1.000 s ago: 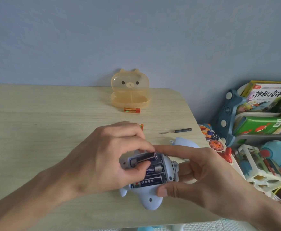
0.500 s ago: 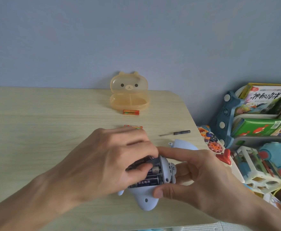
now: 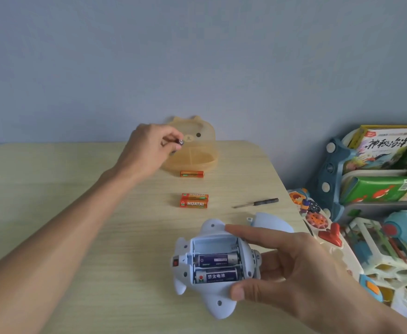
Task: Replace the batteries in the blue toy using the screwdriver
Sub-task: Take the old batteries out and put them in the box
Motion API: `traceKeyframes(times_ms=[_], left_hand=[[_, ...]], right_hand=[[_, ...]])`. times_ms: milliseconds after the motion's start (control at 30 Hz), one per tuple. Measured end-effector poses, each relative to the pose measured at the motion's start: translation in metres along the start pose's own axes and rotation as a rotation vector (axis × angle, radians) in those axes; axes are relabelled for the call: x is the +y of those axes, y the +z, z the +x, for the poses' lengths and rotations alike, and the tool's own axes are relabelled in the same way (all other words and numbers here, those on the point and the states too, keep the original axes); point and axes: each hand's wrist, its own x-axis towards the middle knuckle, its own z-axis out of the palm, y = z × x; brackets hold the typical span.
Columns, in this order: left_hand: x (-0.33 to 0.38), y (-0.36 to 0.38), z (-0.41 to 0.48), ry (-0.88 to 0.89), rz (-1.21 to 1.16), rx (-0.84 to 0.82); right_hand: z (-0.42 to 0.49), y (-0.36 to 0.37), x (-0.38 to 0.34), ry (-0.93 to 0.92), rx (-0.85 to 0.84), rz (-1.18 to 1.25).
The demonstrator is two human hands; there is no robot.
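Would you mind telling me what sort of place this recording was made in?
Probably a child's room or play corner at home: a light wooden table against a plain wall, a rack of picture books beside it, plastic toys below.

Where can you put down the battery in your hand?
The biggest bare patch is the left side of the table, left of the left hand and arm. A smaller one lies between the orange battery pair and the blue toy. Around the bear box, single orange battery and screwdriver it is crowded.

Left hand pinches a battery near the box; right hand grips blue toy (compartment open).
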Motion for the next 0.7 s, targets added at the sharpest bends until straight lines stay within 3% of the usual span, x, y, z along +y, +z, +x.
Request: traceKeyframes(times_ms=[167,400,467,567,700], left_hand=[[-0.013,0.019,0.003,0.083,0.198,-0.072],[0.005,-0.003,-0.015,0.073,0.129,-0.008],[0.022,-0.021,-0.045,0.079,-0.006,-0.100],[0.043,-0.047,-0.104,0.074,-0.323,-0.379],[0.044,-0.065,-0.153,0.096,-0.341,-0.601]], right_hand=[[0.000,-0.002,0.003,0.003,-0.010,-0.006],[0.003,-0.002,0.014,-0.038,0.010,-0.003],[0.005,-0.002,0.018,-0.056,0.007,0.013],[0.005,-0.003,0.022,-0.079,0.003,0.032],[0.006,-0.002,0.024,-0.100,0.009,0.030]])
